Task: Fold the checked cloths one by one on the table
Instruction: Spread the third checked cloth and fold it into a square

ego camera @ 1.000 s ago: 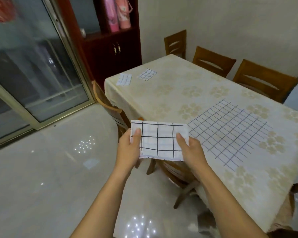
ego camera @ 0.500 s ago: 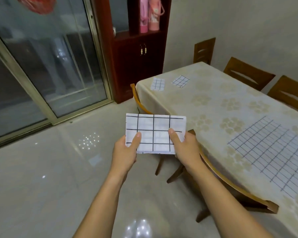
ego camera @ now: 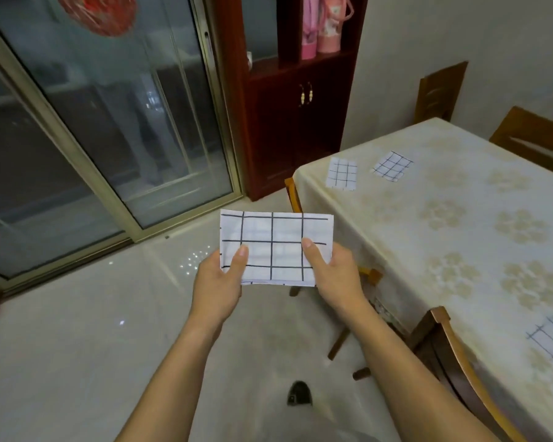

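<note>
The folded cloth [ego camera: 276,247] is held in the air above the floor [ego camera: 77,346], with its long axis running left to right. The left hand [ego camera: 217,285] pinches the lower left corner and the right hand [ego camera: 336,275] the lower right, thumbs on top. The table [ego camera: 428,237] lies ahead and to the right, nearer the right hand. A small cloth [ego camera: 342,173] and a tilted cloth [ego camera: 392,165] lie at its far corner.
</note>
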Demonstrator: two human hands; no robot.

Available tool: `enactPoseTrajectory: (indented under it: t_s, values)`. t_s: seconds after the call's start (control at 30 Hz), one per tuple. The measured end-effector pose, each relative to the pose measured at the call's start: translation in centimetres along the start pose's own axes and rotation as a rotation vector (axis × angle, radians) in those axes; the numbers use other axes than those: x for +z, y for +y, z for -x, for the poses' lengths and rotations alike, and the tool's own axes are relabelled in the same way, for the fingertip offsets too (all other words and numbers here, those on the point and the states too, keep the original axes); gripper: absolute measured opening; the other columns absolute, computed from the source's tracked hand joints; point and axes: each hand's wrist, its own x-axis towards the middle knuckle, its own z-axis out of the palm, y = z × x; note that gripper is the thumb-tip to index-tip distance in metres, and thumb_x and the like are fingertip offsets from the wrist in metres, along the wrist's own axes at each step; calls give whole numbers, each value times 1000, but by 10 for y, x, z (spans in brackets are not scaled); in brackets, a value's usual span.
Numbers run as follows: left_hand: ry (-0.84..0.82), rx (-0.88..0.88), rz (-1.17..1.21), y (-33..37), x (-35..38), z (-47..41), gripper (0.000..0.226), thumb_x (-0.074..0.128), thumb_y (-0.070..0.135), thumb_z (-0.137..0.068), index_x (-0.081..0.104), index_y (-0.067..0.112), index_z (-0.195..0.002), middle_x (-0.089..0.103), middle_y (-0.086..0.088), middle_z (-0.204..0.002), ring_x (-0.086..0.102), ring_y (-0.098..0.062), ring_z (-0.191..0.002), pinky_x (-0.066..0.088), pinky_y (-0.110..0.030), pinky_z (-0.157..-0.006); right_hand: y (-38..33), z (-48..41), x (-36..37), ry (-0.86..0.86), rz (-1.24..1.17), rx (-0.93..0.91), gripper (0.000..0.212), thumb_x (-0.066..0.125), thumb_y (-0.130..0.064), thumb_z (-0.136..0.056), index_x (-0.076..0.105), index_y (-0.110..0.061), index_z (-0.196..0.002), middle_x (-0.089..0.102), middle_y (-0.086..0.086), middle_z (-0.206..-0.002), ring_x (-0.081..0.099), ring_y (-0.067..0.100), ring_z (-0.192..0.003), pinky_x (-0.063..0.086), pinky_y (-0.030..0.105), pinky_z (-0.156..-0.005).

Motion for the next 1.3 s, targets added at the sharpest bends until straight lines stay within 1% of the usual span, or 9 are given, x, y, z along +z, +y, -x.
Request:
enactPoseTrajectory:
  t_s: [0.07, 0.13, 0.23, 0.33, 0.5, 0.73, 1.0, 1.13, 1.3]
  values:
    - [19, -18, 4, 8, -5, -35, 22, 56, 40, -101, 69, 23, -99, 62, -4, -68, 50, -35, -64, 46, -37, -53, -6, -36, 14, -48, -27, 11, 28, 53, -35, -100, 68, -21, -120, 72, -12, -107, 67, -3, -98, 50, 8, -78]
    - [34, -26, 30, 19, -7, -69, 20, 57, 37, -102, 68, 23, -93, 62, 7, -61, 44, -11, -48, 37, -24, -47, -13, -71, 23, -68, -63, 24, 26, 51, -36, -101, 68, -23, -117, 73, -11, -107, 67, -2, -98, 50, 9, -79]
    - [-8, -40, 54, 35, 1, -115, 21, 54, 36, -103, 68, 21, -97, 64, 7, -66, 44, -7, -48, 36, -21, -44, -17, -121, 27, -62, -98, 37, 22, 49, -39, -102, 70, -33, -106, 75, -15, -102, 69, 0, -98, 55, 23, -87]
    - [-70, -51, 35, 38, 12, -150, 25, 53, 40, -103, 66, 20, -107, 67, 0, -75, 53, -11, -55, 42, -23, -47, -12, -154, 26, -72, -89, 57, 32, 47, -49, -100, 69, -33, -116, 73, -16, -110, 68, 5, -104, 54, 40, -96]
    - [-150, -70, 48, 33, 17, -211, 27, 53, 41, -102, 67, 21, -112, 73, -6, -88, 61, -14, -60, 47, -27, -49, 1, -203, 39, -78, -84, 108, 42, 46, -62, -95, 67, -35, -119, 74, -10, -110, 70, 13, -103, 56, 50, -90]
    - [-168, -36, 31, 28, 9, -328, 18, 53, 41, -101, 64, 30, -110, 73, 3, -84, 62, -10, -52, 51, -21, -48, -5, -286, 88, 37, -35, 63, 28, 52, -41, -99, 72, -27, -112, 75, -16, -101, 70, -2, -92, 55, 24, -79]
    - [-224, 30, 41, 44, -38, -496, 22, 54, 36, -102, 66, 18, -107, 65, -1, -68, 55, -7, -45, 45, -20, -42, -40, -416, 174, 122, 105, 8, 19, 54, -37, -99, 72, -31, -99, 75, -21, -93, 70, -2, -86, 55, 15, -72]
    - [-276, 94, 19, 52, -50, -561, 15, 52, 36, -103, 65, 29, -101, 64, -4, -64, 53, -7, -44, 48, -22, -42, -47, -468, 209, 195, 101, 29, 21, 53, -39, -99, 72, -29, -97, 75, -17, -86, 70, 0, -75, 48, 13, -59]
    - [-366, 123, -13, 54, -36, -625, 12, 53, 33, -103, 65, 32, -101, 66, 5, -60, 51, -5, -41, 47, -21, -42, -31, -518, 221, 260, 64, 73, 22, 54, -35, -99, 74, -25, -100, 77, -11, -95, 72, 5, -82, 53, 19, -66]
